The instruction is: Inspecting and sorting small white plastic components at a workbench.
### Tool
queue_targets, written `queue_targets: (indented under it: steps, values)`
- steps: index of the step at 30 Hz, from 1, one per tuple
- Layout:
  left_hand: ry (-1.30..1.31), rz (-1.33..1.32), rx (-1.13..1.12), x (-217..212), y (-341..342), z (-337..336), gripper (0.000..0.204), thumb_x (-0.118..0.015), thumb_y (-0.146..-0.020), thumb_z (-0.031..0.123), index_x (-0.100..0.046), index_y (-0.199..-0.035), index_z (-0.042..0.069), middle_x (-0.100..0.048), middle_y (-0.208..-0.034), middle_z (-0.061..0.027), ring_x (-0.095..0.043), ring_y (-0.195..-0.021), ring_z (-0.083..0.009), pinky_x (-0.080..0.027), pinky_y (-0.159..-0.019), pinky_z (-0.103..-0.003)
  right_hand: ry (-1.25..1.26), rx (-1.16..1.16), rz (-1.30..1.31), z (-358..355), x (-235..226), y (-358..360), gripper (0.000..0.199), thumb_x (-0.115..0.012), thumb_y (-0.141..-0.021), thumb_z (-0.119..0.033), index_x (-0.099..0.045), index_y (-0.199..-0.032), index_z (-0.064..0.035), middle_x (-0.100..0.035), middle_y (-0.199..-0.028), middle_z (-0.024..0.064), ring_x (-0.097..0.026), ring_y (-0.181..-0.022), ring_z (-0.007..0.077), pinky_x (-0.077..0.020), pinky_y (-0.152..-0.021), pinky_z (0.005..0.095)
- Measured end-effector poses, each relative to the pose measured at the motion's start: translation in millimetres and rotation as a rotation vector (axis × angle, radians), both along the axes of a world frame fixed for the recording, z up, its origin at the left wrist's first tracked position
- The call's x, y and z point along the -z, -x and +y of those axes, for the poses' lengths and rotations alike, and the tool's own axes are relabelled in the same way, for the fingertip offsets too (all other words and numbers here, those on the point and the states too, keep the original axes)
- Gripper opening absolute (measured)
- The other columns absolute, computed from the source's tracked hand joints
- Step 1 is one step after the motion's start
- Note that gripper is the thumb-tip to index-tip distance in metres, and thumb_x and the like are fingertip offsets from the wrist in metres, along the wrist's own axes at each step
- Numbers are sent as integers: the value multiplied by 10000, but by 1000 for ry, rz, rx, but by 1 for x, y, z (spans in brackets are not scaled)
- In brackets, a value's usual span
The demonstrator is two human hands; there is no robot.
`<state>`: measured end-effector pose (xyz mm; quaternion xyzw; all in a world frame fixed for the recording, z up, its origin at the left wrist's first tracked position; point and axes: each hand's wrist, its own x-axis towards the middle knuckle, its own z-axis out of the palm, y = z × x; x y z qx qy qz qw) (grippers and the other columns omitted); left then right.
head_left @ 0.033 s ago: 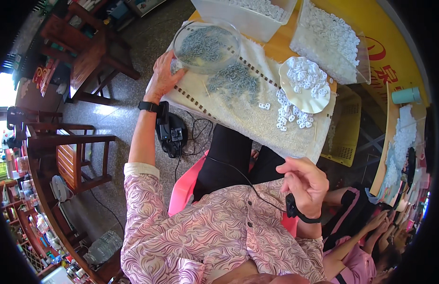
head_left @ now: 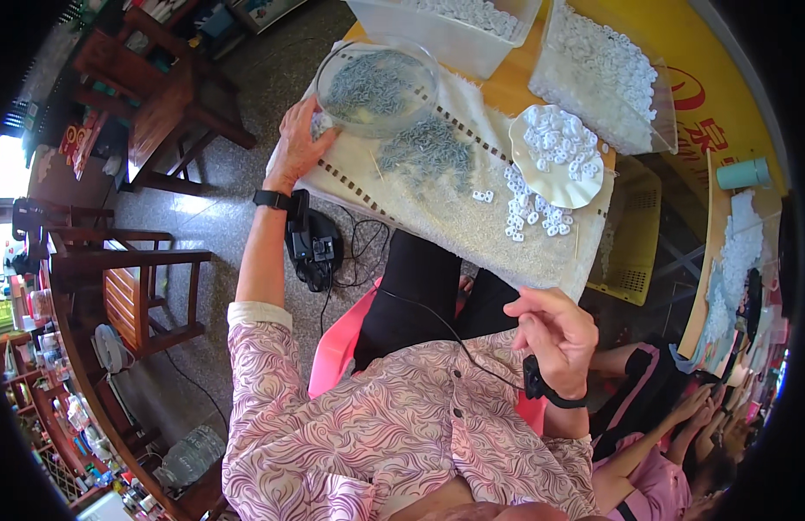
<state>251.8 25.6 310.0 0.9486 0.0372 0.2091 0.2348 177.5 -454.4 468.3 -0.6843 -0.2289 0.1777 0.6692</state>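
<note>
- Looks partway through to me: the glass bowl (head_left: 387,128) has a layer of gray bits (head_left: 374,82) in it, but there's another gray heap (head_left: 430,154) loose on the towel (head_left: 493,241) right below it.
- Same with the white stuff: the scalloped dish (head_left: 539,180) is piled with white pieces (head_left: 559,143), while a loose bunch (head_left: 554,229) sits just beside it and a small cluster (head_left: 482,197) lies off on its own. I can't see any gray bit joined to a white piece, so can't call anything finished.
- Plenty of white in the two clear bins (head_left: 446,36) (head_left: 667,117) at the far side of the desk (head_left: 509,89) too.
- Left hand (head_left: 300,149) is at the desk's left edge, just beside the bowl, thumb apart from the fingers. Something pale shows in that gap, can't tell if it's gripped.
- Right hand (head_left: 557,334) hangs off the near edge, fingers curled, thumb close to the index. Can't tell if it's pinching something tiny. The loose white bunch is nearest to it; the gray heap is farther away, between the two hands.
</note>
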Motion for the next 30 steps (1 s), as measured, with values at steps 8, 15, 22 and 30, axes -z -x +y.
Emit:
queue_targets:
  steps: [8,15,22,30]
  values:
    - [51,-53,-81,-3,2,-14,654,-720,-813,145,-505,-1415,5,-623,-1123,-156,-575,-1114,-347,-446,-1006,-445,150,94,54,-7,40,0,283,-585,-945,79,-652,-1214,26,-717,-985,110,-657,-677,95,-552,-594,225]
    - [-254,-328,-166,-14,21,-54,531,-732,-785,115,-601,-1288,9,-624,-1150,-137,-561,-1143,-337,-412,-1016,-472,279,139,-88,-14,56,-1,273,-594,-949,55,-655,-1211,5,-715,-966,108,-673,-660,109,-548,-585,225]
    - [-240,-277,-116,-31,48,-109,303,-720,-789,23,-730,-1089,65,-623,-1017,-81,-588,-1011,-274,-428,-932,-431,355,106,-138,-17,70,-1,245,-613,-950,37,-655,-1190,11,-699,-937,111,-682,-644,136,-541,-562,252]
    - [-291,-190,76,-32,42,-113,274,-722,-767,21,-759,-1006,151,-608,-937,-46,-583,-952,-266,-415,-895,-427,384,58,-202,-16,78,0,216,-635,-959,-4,-652,-1174,13,-688,-923,131,-690,-637,169,-547,-558,272]
